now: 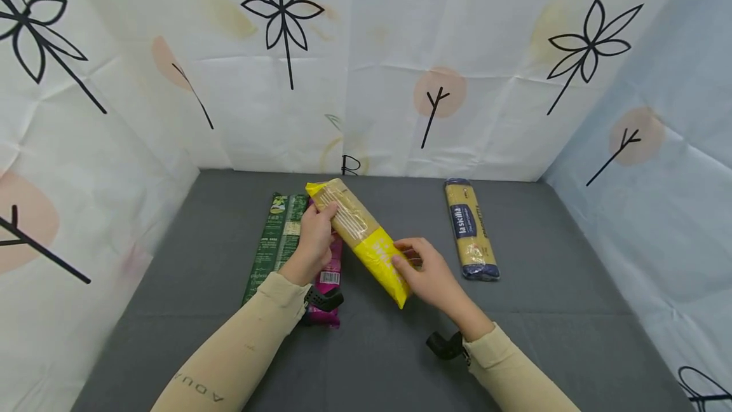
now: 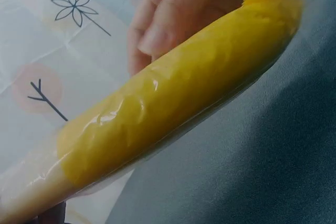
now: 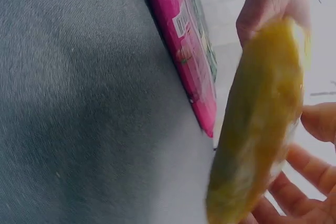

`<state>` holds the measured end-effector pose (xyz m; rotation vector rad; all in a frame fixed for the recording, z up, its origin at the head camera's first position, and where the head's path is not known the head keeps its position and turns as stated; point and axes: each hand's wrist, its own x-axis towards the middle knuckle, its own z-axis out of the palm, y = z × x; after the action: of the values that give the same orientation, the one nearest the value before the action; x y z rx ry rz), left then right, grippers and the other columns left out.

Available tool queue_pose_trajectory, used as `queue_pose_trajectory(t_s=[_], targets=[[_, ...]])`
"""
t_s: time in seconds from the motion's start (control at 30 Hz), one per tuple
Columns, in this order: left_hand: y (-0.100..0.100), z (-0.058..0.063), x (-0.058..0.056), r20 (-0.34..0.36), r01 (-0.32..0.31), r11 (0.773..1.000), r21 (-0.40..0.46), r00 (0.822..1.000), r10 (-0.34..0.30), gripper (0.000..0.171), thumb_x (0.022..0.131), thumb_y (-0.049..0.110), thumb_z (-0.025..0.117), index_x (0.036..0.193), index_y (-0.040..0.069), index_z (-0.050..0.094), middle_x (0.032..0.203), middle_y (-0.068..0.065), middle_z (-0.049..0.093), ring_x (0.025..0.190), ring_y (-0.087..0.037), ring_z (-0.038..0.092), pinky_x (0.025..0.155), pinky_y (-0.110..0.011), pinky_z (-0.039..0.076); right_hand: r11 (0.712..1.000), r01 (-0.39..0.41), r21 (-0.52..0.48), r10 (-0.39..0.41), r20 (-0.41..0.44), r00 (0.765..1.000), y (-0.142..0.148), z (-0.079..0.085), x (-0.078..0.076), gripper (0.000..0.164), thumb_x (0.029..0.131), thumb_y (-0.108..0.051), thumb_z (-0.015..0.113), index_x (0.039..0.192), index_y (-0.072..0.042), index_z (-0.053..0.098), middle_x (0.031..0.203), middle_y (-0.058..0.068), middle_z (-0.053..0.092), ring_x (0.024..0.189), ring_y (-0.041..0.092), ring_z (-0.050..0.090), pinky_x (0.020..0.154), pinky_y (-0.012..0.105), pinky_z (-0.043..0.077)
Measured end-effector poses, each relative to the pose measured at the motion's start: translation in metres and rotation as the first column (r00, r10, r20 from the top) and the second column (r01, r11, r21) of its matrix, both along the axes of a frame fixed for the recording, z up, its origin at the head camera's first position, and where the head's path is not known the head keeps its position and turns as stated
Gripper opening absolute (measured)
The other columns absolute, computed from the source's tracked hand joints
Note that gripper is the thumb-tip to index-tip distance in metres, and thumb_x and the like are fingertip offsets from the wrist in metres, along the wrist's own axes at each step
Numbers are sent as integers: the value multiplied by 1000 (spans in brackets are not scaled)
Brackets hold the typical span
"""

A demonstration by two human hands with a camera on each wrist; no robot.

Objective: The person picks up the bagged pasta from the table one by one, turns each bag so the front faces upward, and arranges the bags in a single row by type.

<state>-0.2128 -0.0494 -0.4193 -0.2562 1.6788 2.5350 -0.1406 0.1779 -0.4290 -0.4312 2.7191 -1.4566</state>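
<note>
L hand grips yellow pkg nr upper end; R hand at lower half, hold can't be confirmed

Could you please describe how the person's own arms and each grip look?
The left sleeve and right sleeve are plain beige with cuffs ending near the wrists. Dark lettering marks the left one. A small black device sits at the left wrist and another at the right. The left grip and right grip are ungloved. No cables show.
</note>
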Motion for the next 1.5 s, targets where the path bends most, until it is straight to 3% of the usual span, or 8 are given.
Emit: queue_pose_trajectory(t_s=[0.1,0.3,0.57,0.73,1.03,1.27,1.37,1.5], targets=[[0,2,1,-7,32,999,-18,999,-32,41,104,29,47,138,8,39,125,-16,52,113,-28,56,94,-42,48,996,-1,-94,15,151,988,3,-3,-2,44,97,-39,59,132,-14,54,121,5,59,99,21,62,78,36,54],[-1,-2,-1,9,121,989,-84,993,-121,43,105,30,42,143,13,34,128,-15,51,115,-29,55,94,-45,47,975,-35,-220,118,377,918,7,-10,-3,56,97,-40,58,142,-10,41,112,15,66,85,25,66,68,36,55],[0,-17,-6,-21,247,939,-240,966,-259,46,106,24,39,147,12,21,129,-22,47,111,-34,58,87,-46,51,974,-52,-219,140,410,901,11,-8,-2,57,97,-37,60,143,-12,38,105,14,66,79,27,66,65,38,56],[0,-29,-7,33,316,912,-262,947,-318,49,104,18,46,145,8,21,127,-25,48,106,-34,61,81,-42,54,967,-48,-249,160,454,876,12,-5,-1,61,95,-35,63,144,-11,36,112,15,64,81,28,67,67,41,56],[21,-37,6,64,504,768,-396,849,-524,93,97,16,61,153,25,-12,145,-21,34,104,-28,63,84,-40,54,984,55,-168,13,378,926,12,-11,-4,56,100,-18,56,147,-10,27,117,20,58,85,25,63,68,39,54],[47,-38,28,63,558,611,-561,765,-641,93,90,18,71,155,13,4,141,-17,39,98,-21,65,83,-39,52,962,225,-154,-166,326,931,16,-19,-16,53,101,-17,53,147,-11,26,116,22,54,88,27,62,68,39,55],[62,-43,36,62,555,575,-602,750,-659,97,86,19,76,154,10,6,139,-17,41,98,-18,63,81,-35,53,944,286,-163,-225,316,922,18,-20,-21,53,101,-16,52,146,-10,25,115,22,53,89,29,62,69,38,55],[78,-50,42,57,543,553,-632,744,-666,99,85,18,77,154,7,7,137,-19,42,96,-17,63,79,-31,54,925,347,-154,-284,327,901,25,-21,-25,52,102,-17,50,147,-9,25,114,22,52,89,30,61,68,38,55]])
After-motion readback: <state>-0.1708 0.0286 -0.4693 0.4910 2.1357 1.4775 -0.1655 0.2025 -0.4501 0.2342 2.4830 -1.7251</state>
